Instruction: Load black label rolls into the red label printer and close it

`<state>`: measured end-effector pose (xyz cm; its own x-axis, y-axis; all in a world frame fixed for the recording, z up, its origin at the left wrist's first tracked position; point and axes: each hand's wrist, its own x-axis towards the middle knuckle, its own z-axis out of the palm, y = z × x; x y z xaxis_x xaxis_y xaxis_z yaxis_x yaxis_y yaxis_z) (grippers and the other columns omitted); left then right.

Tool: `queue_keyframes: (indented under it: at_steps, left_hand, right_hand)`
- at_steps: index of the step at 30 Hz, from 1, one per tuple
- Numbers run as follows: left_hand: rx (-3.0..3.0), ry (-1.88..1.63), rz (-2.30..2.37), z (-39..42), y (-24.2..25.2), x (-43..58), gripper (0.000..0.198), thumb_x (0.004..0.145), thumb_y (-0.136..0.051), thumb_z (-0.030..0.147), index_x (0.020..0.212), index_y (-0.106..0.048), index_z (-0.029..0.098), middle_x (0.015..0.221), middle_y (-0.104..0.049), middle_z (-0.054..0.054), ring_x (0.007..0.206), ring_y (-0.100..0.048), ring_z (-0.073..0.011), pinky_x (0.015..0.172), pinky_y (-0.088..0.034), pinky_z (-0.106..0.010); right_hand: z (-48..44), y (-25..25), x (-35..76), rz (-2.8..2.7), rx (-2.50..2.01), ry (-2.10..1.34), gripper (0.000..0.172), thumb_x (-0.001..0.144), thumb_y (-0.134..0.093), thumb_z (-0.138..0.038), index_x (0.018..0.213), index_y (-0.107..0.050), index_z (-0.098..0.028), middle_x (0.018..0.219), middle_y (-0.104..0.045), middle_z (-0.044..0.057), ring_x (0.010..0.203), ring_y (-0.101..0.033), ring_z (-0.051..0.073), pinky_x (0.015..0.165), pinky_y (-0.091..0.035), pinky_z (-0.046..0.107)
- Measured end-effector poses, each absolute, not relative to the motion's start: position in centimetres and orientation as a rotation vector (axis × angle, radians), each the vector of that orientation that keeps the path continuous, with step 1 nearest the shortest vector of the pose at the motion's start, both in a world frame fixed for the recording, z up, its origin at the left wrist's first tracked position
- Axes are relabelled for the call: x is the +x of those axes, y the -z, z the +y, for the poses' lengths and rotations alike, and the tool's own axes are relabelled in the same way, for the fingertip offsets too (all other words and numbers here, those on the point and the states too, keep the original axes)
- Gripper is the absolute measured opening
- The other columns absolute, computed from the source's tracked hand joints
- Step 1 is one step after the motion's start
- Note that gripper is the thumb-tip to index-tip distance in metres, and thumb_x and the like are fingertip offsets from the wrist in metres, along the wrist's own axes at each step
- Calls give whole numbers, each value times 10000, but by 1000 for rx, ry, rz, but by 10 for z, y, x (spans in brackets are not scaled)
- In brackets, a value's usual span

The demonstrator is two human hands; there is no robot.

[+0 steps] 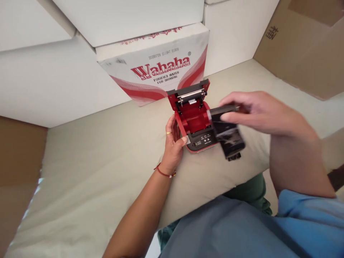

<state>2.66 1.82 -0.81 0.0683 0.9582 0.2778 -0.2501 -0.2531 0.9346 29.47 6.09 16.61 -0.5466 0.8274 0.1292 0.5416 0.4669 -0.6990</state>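
Observation:
A small red and black label printer (195, 123) sits on the cloth-covered surface with its lid (190, 95) raised. Inside it shows a bare red compartment, and the front panel carries small white markings. My left hand (174, 141) grips the printer's left side, thumb on the front corner and fingers along the wall. Just right of the printer, my right hand (249, 109) is closed on a glossy black piece (228, 132), tilted and blurred by motion; its exact kind cannot be made out. A small dark object (234, 157) shows partly beneath the piece's lower end.
A white and red water carton (161, 68) stands right behind the printer. White boxes (150, 18) are stacked behind it. Brown cardboard boxes flank both sides, one at the right (303, 46) and one at the left (21, 172). Beige cloth (94, 161) covers the surface.

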Motion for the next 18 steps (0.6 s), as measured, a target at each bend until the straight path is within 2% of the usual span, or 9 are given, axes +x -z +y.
queue_keyframes:
  at_steps: [3, 7, 10, 13, 16, 18]
  left_hand:
    - [1268, -1439, 836, 19, 9, 26, 871, 884, -812, 659, 1621, -396, 451, 1785, -386, -40, 1657, -398, -323, 1325, -440, -520]
    - [1246, -1456, 830, 20, 7, 27, 864, 870, -821, 663, 1610, -432, 441, 1769, -414, -47, 1637, -425, -327, 1293, -480, -511]
    - [1210, -1467, 807, 21, 8, 27, 836, 864, -836, 636, 1586, -460, 446, 1760, -429, -35, 1631, -435, -317, 1299, -474, -506]
    - [1196, -1464, 828, 21, 8, 26, 822, 864, -834, 637, 1575, -469, 443, 1768, -420, -36, 1641, -423, -312, 1316, -453, -501]
    - [1218, -1451, 850, 20, 8, 25, 828, 872, -819, 660, 1583, -455, 443, 1773, -413, -39, 1649, -413, -314, 1324, -444, -505]
    - [1216, -1454, 849, 20, 7, 25, 820, 876, -819, 650, 1582, -460, 440, 1771, -416, -39, 1649, -413, -313, 1325, -443, -504]
  right_hand:
    - [65, -159, 348, -2092, -1375, -900, 355, 941, -774, -597, 1080, -812, -273, 889, -818, 52, 743, -720, 206, 666, -531, 357]
    - [77, -114, 390, -2020, -1754, -1070, 486, 890, -754, -679, 1104, -807, -245, 1054, -840, 101, 923, -772, 293, 838, -601, 449]
    - [76, -81, 391, -2071, -1965, -636, 458, 916, -721, -578, 1176, -811, -212, 1249, -797, 169, 1018, -767, 351, 962, -598, 554]
    - [65, -66, 372, -2099, -1810, -252, 417, 988, -641, -484, 1275, -801, -228, 1386, -736, 178, 1107, -755, 360, 1002, -592, 565]
    - [57, -60, 344, -2312, -1472, -442, 373, 1046, -569, -416, 1277, -798, -235, 1300, -781, 137, 1106, -762, 310, 981, -603, 487]
    - [55, -56, 329, -2428, -1369, -621, 386, 1053, -556, -370, 1325, -776, -206, 1287, -786, 145, 1107, -766, 287, 975, -600, 443]
